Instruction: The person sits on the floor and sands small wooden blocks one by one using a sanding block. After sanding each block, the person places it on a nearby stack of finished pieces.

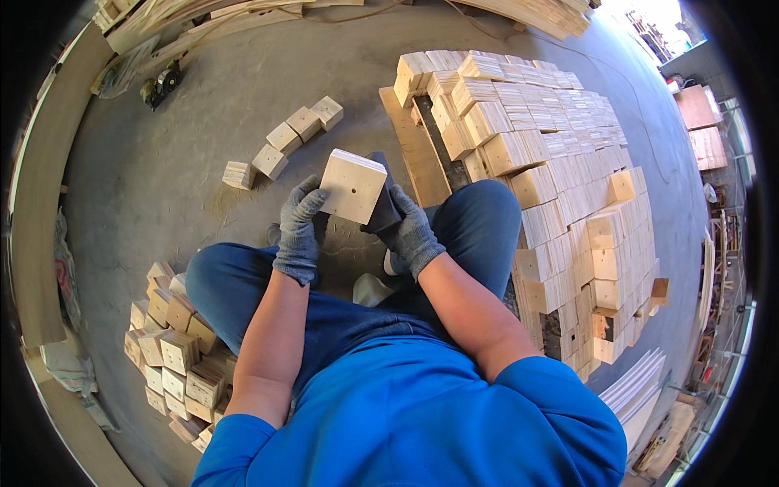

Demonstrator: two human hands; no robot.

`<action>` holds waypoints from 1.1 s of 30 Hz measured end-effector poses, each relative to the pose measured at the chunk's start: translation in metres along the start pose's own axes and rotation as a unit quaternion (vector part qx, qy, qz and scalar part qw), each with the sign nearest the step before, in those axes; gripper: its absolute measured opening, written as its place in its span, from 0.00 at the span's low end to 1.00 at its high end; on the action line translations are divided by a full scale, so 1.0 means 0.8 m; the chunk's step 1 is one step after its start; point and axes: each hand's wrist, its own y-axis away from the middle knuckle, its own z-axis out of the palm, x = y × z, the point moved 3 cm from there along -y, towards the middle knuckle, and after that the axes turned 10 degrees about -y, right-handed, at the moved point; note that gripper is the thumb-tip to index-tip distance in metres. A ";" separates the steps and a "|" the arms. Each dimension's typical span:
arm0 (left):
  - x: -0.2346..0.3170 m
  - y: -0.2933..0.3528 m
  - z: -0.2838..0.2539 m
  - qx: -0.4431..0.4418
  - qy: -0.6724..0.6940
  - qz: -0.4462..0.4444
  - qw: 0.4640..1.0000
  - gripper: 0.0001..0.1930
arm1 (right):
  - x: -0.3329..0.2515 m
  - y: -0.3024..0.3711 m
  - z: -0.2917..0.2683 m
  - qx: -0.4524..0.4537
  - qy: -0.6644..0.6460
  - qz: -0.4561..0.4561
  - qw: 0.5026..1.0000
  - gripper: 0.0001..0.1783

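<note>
A pale wooden block [350, 185] of layered boards, square-faced with a small dark hole near its middle, is held up in front of my knees. My left hand [299, 231], in a grey knitted glove, grips its left edge with the thumb on the face. On the block's right side lies a dark flat sheet [387, 203], pressed there by my gloved right hand [412, 234]. Whether the sheet is sandpaper I cannot tell. The right fingers are closed round the sheet and partly hidden behind it.
Many similar blocks stand in tight rows [560, 187] on a wooden pallet [415, 150] to my right. A loose pile of blocks [180, 351] lies by my left knee. Several blocks [284, 138] form a line on the concrete floor ahead. A power tool [161, 85] rests at the far left.
</note>
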 end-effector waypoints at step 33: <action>0.016 -0.009 0.006 -0.058 0.184 -0.077 0.978 0.43 | 0.009 0.026 0.046 -0.043 0.413 -0.160 0.895 0.29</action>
